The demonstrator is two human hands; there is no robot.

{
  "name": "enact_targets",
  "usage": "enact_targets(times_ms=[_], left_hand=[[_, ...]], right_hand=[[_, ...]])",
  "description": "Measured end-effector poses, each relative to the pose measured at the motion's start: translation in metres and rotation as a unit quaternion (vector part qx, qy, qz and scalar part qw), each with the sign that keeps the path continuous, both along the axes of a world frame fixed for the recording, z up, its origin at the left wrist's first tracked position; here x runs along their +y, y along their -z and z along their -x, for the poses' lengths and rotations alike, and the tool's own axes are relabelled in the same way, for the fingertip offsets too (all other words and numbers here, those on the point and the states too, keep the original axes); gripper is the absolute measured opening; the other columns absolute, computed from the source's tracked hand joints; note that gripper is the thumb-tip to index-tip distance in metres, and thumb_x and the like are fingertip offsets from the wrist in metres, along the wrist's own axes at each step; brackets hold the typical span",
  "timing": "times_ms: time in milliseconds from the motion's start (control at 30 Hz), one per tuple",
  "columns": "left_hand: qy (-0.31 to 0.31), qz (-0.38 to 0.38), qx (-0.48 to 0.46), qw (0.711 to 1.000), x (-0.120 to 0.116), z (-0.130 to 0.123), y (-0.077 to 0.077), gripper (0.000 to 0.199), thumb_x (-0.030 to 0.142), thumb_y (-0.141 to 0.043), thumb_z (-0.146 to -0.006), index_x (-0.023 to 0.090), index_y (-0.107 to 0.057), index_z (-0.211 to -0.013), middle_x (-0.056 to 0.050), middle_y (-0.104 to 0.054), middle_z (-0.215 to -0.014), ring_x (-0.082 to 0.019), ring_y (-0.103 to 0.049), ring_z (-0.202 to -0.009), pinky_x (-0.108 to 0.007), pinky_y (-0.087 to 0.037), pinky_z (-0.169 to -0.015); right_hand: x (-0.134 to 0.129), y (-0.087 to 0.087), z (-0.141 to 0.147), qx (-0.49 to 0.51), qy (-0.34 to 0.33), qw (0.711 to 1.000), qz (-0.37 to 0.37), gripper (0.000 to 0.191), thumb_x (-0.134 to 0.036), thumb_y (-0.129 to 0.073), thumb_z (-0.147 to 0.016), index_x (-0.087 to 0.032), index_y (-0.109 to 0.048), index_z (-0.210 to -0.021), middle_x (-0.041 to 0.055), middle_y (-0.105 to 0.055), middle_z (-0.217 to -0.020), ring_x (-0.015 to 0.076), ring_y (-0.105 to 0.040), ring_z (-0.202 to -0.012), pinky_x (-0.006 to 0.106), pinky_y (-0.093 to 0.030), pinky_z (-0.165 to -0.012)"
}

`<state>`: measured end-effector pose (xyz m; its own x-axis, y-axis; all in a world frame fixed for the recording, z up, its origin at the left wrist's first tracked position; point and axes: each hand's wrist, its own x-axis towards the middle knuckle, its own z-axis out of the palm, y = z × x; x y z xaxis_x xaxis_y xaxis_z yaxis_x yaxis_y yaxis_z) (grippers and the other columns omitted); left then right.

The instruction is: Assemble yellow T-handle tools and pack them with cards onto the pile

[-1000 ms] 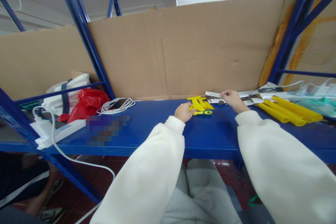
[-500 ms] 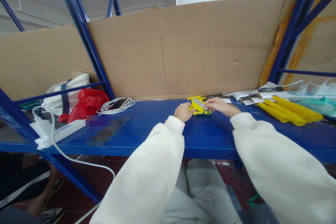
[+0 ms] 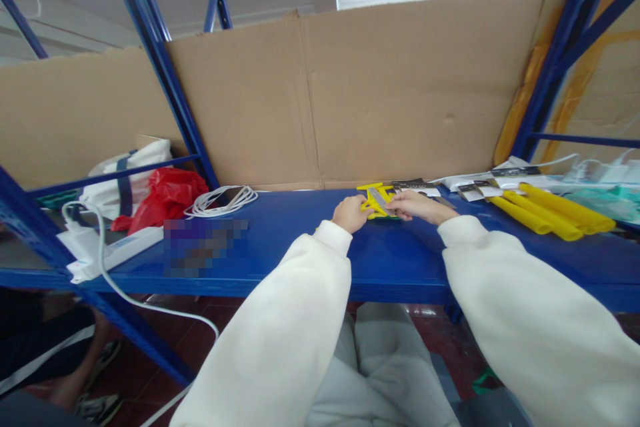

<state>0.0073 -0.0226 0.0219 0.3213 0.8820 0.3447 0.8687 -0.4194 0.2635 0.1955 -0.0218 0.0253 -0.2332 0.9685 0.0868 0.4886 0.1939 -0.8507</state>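
Note:
My left hand (image 3: 350, 213) is closed on the near left edge of a yellow plastic piece (image 3: 371, 205), just above the blue shelf (image 3: 295, 233). A flat grey strip (image 3: 381, 199) lies slantwise across the yellow piece. My right hand (image 3: 414, 205) pinches the strip's right end between fingertips and thumb. Beneath both hands a green-edged object (image 3: 393, 217) shows only in part. Behind the yellow piece lies another yellow part (image 3: 374, 186). The exact kind of these small parts is too small to tell.
Several yellow tubes (image 3: 555, 213) and black-and-white packets (image 3: 475, 190) lie at right. A coiled white cable (image 3: 223, 201), a red plastic bag (image 3: 173, 193) and a white power strip (image 3: 120, 253) are at left. Cardboard (image 3: 390, 100) walls the back. A seated person's leg (image 3: 50, 353) shows lower left.
My right hand has shifted slightly left and down over the grey strip, hiding more of the green-edged object. My left hand stays nearly in place.

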Motion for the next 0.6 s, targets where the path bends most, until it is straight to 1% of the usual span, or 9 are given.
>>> enact_targets(times_ms=[100, 200, 433, 533, 600], left_hand=[[0.002, -0.003, 0.002, 1.000, -0.0001, 0.0000, -0.0002, 0.030, 0.035, -0.062, -0.089, 0.021, -0.069, -0.115, -0.008, -0.072, -0.116, -0.023, -0.066, -0.110, -0.029, -0.050, -0.090], [0.004, -0.007, 0.004, 1.000, -0.0005, -0.0001, 0.0000, 0.029, 0.035, -0.062, -0.089, 0.022, -0.070, -0.114, -0.008, -0.072, -0.115, -0.023, -0.066, -0.110, -0.029, -0.050, -0.091], [0.025, -0.008, 0.004, 1.000, -0.0030, -0.0013, 0.0001, 0.028, 0.035, -0.063, -0.088, 0.024, -0.070, -0.113, -0.006, -0.072, -0.116, -0.022, -0.065, -0.111, -0.028, -0.049, -0.093], [0.037, -0.006, 0.003, 0.999, -0.0042, -0.0017, -0.0005, 0.028, 0.035, -0.064, -0.087, 0.025, -0.070, -0.113, -0.006, -0.071, -0.118, -0.022, -0.065, -0.111, -0.029, -0.049, -0.093], [0.032, -0.004, 0.000, 0.999, -0.0046, -0.0019, -0.0009, 0.029, 0.035, -0.065, -0.087, 0.025, -0.070, -0.113, -0.006, -0.071, -0.119, -0.023, -0.065, -0.112, -0.029, -0.049, -0.094]], right_hand=[[-0.0012, -0.0021, 0.0022, -0.010, 0.016, 1.000, 0.020, 0.023, -0.023, -0.063, -0.078, -0.016, -0.056, -0.057, -0.0036, -0.046, -0.039, 0.0063, -0.037, -0.035, 0.020, -0.027, -0.038], [-0.0004, -0.0030, 0.0024, -0.014, 0.021, 0.999, 0.031, 0.027, -0.021, -0.062, -0.079, -0.017, -0.053, -0.055, -0.0032, -0.046, -0.039, 0.0063, -0.037, -0.033, 0.020, -0.027, -0.036], [0.0011, -0.0006, -0.0007, -0.007, 0.017, 0.999, 0.051, 0.032, -0.030, -0.064, -0.082, -0.017, -0.051, -0.056, -0.0025, -0.046, -0.038, 0.0067, -0.036, -0.032, 0.020, -0.026, -0.034], [0.0011, 0.0006, -0.0009, 0.021, 0.014, 0.998, 0.059, 0.031, -0.033, -0.071, -0.079, -0.017, -0.052, -0.059, -0.0039, -0.043, -0.039, 0.0067, -0.036, -0.033, 0.020, -0.026, -0.032], [0.0013, 0.0009, -0.0013, 0.045, -0.004, 0.997, 0.059, 0.031, -0.034, -0.074, -0.075, -0.018, -0.053, -0.060, -0.0048, -0.043, -0.040, 0.0062, -0.035, -0.034, 0.019, -0.026, -0.032]])
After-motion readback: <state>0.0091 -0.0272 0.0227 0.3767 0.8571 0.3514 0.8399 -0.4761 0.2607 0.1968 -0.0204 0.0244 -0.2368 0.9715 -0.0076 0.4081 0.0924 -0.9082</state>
